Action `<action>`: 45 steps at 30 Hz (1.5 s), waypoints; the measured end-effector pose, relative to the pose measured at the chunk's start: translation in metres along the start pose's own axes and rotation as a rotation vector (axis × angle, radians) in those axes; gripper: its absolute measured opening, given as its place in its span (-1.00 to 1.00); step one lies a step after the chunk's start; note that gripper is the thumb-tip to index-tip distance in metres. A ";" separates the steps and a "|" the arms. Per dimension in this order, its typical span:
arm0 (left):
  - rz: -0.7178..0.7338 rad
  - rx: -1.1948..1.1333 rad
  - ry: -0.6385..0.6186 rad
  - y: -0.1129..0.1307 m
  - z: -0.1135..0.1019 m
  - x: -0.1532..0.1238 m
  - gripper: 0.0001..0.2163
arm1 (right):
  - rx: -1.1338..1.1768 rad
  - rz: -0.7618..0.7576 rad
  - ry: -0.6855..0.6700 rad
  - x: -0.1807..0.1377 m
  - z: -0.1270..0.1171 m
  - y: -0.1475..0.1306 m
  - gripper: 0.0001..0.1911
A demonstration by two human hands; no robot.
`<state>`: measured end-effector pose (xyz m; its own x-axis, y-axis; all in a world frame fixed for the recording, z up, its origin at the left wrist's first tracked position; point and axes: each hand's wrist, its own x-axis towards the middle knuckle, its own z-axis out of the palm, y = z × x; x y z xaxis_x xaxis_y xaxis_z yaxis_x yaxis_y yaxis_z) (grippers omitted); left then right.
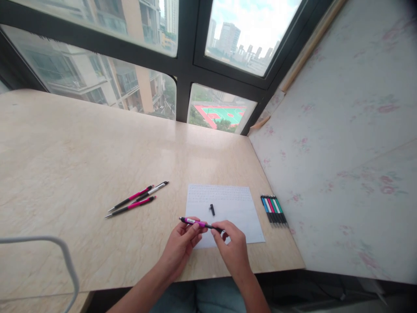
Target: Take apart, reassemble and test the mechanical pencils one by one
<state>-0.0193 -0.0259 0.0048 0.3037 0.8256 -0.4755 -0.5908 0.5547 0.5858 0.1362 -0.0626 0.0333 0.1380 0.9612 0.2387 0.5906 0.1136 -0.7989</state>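
Observation:
A purple and black pen (199, 223) is held level between my two hands above a sheet of paper (228, 204). The fingers and thumb of my left hand (182, 241) are closed round its purple barrel. At the black end, my right hand (232, 241) pinches the grip section, whose tip is partly hidden by the fingers. A small black piece (212, 209), perhaps a pen part, lies on the paper just beyond the pen. Rows of faint writing cover the upper part of the sheet.
Pink and black pens (132, 207) and a white and black pen (151, 191) lie to the left. Several coloured pens (274, 210) stand side by side against the papered wall (352, 165). A grey curved tube (67, 256) crosses the left front. Windows (185, 65) close off the back.

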 end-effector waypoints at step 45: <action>0.025 0.061 -0.005 0.003 0.003 -0.003 -0.75 | 0.054 0.130 -0.091 -0.004 -0.004 0.006 -0.78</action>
<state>-0.0198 -0.0267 0.0095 0.2930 0.8395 -0.4576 -0.5519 0.5393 0.6360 0.1418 -0.0669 0.0299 0.1369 0.9872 0.0823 0.5282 -0.0025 -0.8491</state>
